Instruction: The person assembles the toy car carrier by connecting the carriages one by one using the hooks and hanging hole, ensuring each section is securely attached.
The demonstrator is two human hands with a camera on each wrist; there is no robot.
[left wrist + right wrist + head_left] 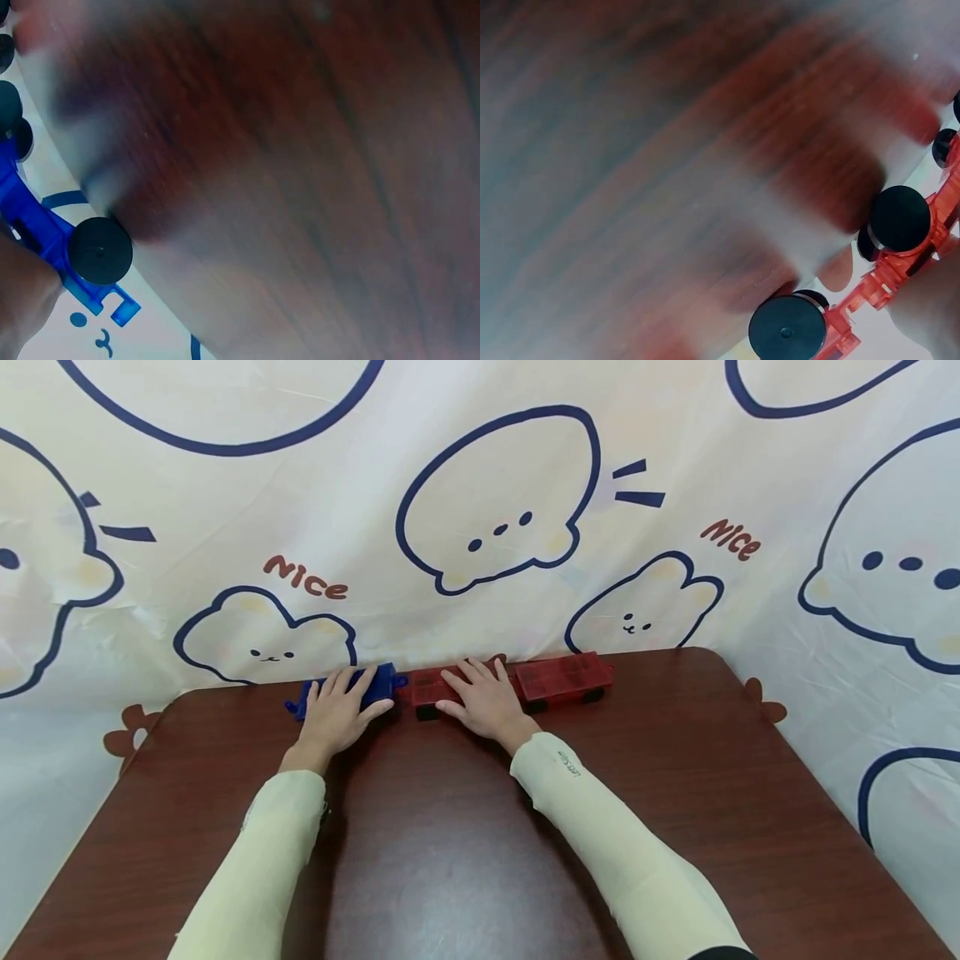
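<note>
Three toy train cars stand in a row along the far edge of the table in the head view. The blue train car (384,682) is at the left, with a hook at its outer end. My left hand (334,714) lies over it, fingers extended across its top. Beside it, the middle red train car (426,687) has my right hand (489,700) resting on it with spread fingers. Another red train car (564,679) stands at the right end. Black wheels (100,251) show under the blue car in the left wrist view, and a coupling (866,289) joins the red cars in the right wrist view.
The dark brown wooden table (442,827) reflects light near its front. Right behind the cars hangs a white cloth (495,618) printed with cartoon animals, and it also runs along both sides of the table.
</note>
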